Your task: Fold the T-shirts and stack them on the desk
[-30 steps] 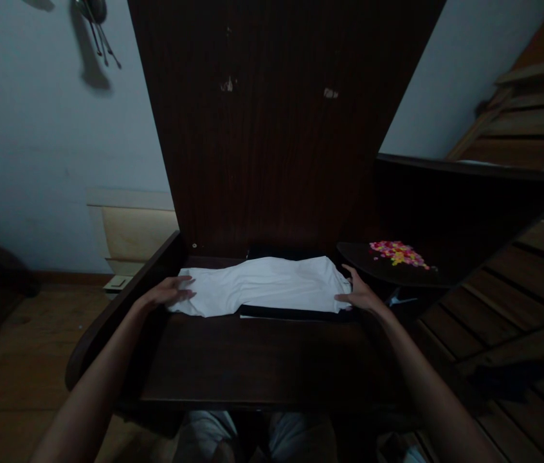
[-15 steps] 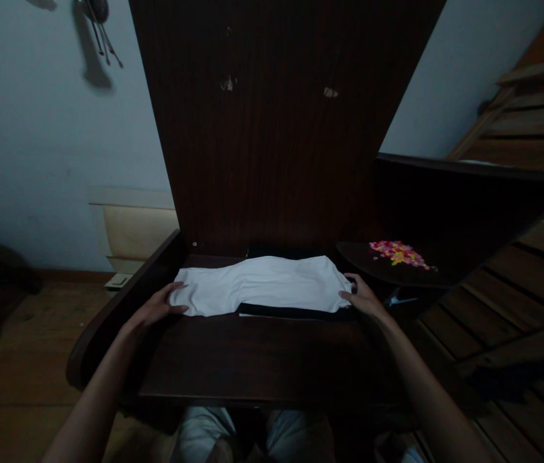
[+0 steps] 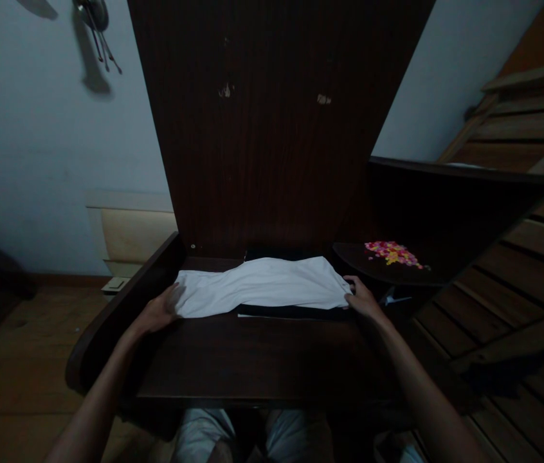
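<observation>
A long white cloth [image 3: 272, 283], folded into a strip and lightly creased, is stretched left to right across the dark wooden desk [image 3: 253, 366]. My left hand [image 3: 162, 311] closes on its left end, the fingers slightly blurred. At the opposite end, my right hand [image 3: 362, 298] pinches the narrower, bunched edge between thumb and fingers. Beneath the cloth lies a flat black thing [image 3: 296, 312], showing along the near and far sides; its kind is hidden.
A raised side board [image 3: 122, 308] borders the desk on the left, and a tall dark panel [image 3: 272, 141] stands behind. To the right, a rounded shelf [image 3: 353, 257] carries small pink and yellow pieces [image 3: 395, 253]. Wooden slats [image 3: 508, 283] lie beyond it.
The cloth is pulled straighter and smoother, its right end narrower. My left hand's fingers have drawn together at the left end. The view has shifted slightly.
</observation>
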Available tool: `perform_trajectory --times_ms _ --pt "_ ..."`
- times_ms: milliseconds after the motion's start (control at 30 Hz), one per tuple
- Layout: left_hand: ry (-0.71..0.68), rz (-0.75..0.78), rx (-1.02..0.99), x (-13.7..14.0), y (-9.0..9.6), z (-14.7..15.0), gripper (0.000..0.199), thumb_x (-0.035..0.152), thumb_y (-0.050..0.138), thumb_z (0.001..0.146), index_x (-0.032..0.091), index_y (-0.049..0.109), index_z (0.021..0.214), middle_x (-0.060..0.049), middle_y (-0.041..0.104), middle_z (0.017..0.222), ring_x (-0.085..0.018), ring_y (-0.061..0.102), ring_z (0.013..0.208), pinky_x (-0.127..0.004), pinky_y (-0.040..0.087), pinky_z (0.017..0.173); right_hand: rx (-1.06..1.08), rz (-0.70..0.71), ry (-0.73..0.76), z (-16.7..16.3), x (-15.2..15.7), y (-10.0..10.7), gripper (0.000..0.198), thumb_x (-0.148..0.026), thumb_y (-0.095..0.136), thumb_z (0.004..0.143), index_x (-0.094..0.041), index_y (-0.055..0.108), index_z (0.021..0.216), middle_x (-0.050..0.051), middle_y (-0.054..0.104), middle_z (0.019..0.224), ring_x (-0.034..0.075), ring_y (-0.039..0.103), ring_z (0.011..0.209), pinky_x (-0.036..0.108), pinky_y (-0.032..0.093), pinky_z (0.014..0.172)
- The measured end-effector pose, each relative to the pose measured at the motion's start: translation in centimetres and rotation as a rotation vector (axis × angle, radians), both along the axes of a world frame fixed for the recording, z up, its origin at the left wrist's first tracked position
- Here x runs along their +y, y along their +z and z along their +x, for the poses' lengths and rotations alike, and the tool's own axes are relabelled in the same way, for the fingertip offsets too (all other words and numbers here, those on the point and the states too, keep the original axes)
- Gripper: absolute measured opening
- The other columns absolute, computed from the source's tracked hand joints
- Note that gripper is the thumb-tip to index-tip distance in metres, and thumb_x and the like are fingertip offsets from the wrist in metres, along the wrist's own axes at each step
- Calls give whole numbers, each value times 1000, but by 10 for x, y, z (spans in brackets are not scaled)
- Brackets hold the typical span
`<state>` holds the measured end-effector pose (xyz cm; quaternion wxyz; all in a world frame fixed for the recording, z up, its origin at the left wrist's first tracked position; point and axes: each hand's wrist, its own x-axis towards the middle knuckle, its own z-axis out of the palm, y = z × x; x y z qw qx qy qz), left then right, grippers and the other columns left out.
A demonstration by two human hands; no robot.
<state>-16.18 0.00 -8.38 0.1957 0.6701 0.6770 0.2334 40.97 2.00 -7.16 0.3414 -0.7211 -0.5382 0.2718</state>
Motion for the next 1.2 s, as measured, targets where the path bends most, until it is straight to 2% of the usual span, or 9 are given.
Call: perform_trajectory --times_ms 100,167,333,467,567,700,800,1000,1200 --pt "178 -13 -141 3 -1 1 68 38 66 70 16 51 132 -13 66 120 -27 64 108 -36 52 89 -121 11 1 -3 -1 4 63 -6 49 64 -19 49 125 4 68 97 14 64 63 22 51 56" --pt "272 39 -127 3 -2 1 54 37 57 79 14 54 128 -12 70 108 -24 67 98 -34 54 84 -197 25 8 -5 -2 5 62 -4 50 64 -17 51 124 3 68 89 14 63 64 21 49 58" --pt "214 172 299 -7 3 13 47 18 45 84 15 52 129 -15 65 112 -25 67 96 -33 52 80 -343 53 20 -8 -4 7 58 -3 50 68 -17 53 123 2 66 79 17 64 71 22 45 65" --pt "214 22 615 -13 12 26 42 20 36 89 12 55 126 -20 61 114 -30 69 83 -40 53 68 -511 29 47 -14 -6 11 55 -8 51 74 -15 50 128 7 67 85 20 64 78 25 44 71" --pt "192 -4 716 -5 16 29 38 16 36 88 8 61 116 -21 63 109 -33 67 92 -40 52 70 -668 28 47 -26 -8 17 44 -18 51 83 -13 51 126 12 66 96 23 64 86 29 44 75" --pt "-6 139 721 24 18 32 39 17 44 85 11 63 118 -19 64 116 -31 58 110 -38 48 88 -895 95 -43 -52 -3 30 35 -30 47 90 -10 57 117 22 60 110 31 58 98 38 44 78" --pt "-95 147 688 51 15 38 37 23 46 87 14 64 118 -16 64 120 -32 57 111 -41 45 92 -926 218 -16 -76 13 37 35 -30 45 92 -10 60 116 22 56 119 33 52 107 40 43 83" --pt "-47 135 673 82 3 39 35 26 38 91 17 71 100 -15 67 115 -32 56 113 -45 41 95 -823 306 286 -111 56 32 32 -23 37 96 -14 65 111 13 63 113 23 52 105 32 36 93" --pt "99 269 688 86 -4 29 37 25 36 91 10 69 100 -20 66 106 -33 58 105 -42 44 88 -837 216 355 -120 85 25 33 -22 40 96 -16 64 117 11 64 115 22 53 107 30 36 91"
